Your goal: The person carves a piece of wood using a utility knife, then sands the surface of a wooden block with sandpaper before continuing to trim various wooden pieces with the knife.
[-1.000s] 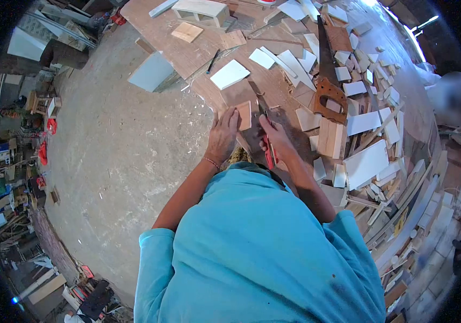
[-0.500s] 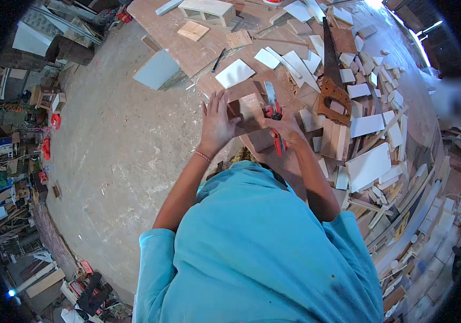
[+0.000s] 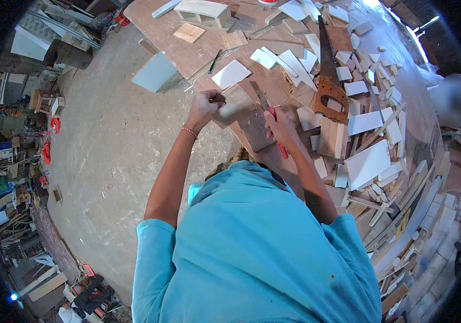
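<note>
My left hand [image 3: 202,110] is closed at the left end of a wooden block [image 3: 236,106], which is a little blurred over the near corner of the table. The fingers curl inward and partly hide that end of the block. My right hand [image 3: 283,131] is wrapped round the red handle of a tool [image 3: 272,112] with a flat metal blade. Its blade points away from me, beside the right side of the block, and the red handle end shows below my hand. A brown wooden piece [image 3: 255,134] lies under the block, left of my right hand.
A handsaw [image 3: 330,94] with a wooden handle lies to the right, among many wood offcuts [image 3: 368,167]. Farther back on the table [image 3: 160,24] are a small wooden box frame [image 3: 204,12], a pale board [image 3: 231,74] and a dark pen-like stick [image 3: 215,61]. Concrete floor [image 3: 117,140] stretches left.
My left hand has gone from spread fingers to a closed grip and moved slightly left. The wooden block has shifted left. My right hand has turned the red-handled tool, its blade now nearer the block.
</note>
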`<state>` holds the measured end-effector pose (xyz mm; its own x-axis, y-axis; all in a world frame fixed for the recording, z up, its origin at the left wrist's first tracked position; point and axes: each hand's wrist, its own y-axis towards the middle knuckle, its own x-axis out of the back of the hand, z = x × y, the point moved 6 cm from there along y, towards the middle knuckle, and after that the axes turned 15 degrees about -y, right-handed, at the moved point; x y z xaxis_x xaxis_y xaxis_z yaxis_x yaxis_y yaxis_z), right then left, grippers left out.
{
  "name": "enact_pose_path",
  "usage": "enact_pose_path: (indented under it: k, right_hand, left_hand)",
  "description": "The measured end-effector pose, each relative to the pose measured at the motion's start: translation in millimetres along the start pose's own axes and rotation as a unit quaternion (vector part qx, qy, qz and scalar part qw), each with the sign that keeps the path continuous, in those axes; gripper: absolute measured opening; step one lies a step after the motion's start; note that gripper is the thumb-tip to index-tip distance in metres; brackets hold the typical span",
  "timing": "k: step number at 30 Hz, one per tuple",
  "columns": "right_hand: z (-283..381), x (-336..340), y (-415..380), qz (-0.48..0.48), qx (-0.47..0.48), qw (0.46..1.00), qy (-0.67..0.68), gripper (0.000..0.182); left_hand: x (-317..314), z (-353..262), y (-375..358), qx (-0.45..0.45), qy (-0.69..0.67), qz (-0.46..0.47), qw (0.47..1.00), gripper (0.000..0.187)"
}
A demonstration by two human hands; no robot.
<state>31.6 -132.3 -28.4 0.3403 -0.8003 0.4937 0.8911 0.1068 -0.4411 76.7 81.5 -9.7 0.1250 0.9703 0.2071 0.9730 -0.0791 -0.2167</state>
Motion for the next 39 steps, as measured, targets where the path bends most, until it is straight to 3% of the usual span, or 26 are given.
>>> enact_pose_path:
  k: [5,9,11,15,17,21,23,24,26,29,31,39]
  right_hand:
    - [3,-6,-6,-0.003,0.012,0.999,-0.038,0.027]
    - [-5,-6,-2,0.005,-0.021,0.999,0.046,0.027]
    - [-7,-7,1,0.019,-0.033,0.996,0.080,0.026]
    - [-4,-11,5,0.025,-0.027,0.989,0.144,0.020]
    - [-7,-15,7,0.030,-0.026,0.987,0.155,0.017]
    - [-1,-14,4,0.015,0.019,0.999,0.024,0.020]
    - [-2,-17,6,0.018,0.021,0.999,-0.027,0.024]
    - [-4,-18,9,-0.028,0.043,0.994,-0.094,0.025]
    - [-8,-18,12,-0.073,0.065,0.982,-0.161,0.027]
    - [-2,-16,6,-0.064,0.043,0.981,-0.181,0.030]
    - [8,-15,2,-0.087,0.087,0.960,-0.253,0.025]
    - [12,-12,-4,-0.079,0.069,0.971,-0.214,0.026]
  left_hand:
    - [-4,7,14,-0.031,-0.013,0.005,0.999,0.023]
    - [-5,9,13,0.005,-0.006,0.020,1.000,0.026]
    - [-9,-2,5,0.049,-0.079,0.039,0.995,0.028]
    - [-8,14,9,0.022,-0.140,0.026,0.990,0.027]
    - [-3,16,13,-0.036,-0.062,-0.001,0.997,0.027]
    - [-3,0,12,-0.039,0.083,-0.008,0.996,0.027]
    - [-16,-20,5,-0.040,0.197,0.015,0.979,0.024]
    - [-20,-20,4,-0.040,0.197,0.015,0.979,0.024]
    - [-28,-31,1,-0.129,0.338,-0.014,0.932,0.017]
    - [-38,-26,3,-0.141,0.377,-0.008,0.916,0.014]
    - [-43,-28,7,-0.136,0.406,0.013,0.904,0.014]
    - [-65,-33,19,-0.113,0.436,0.104,0.887,0.016]
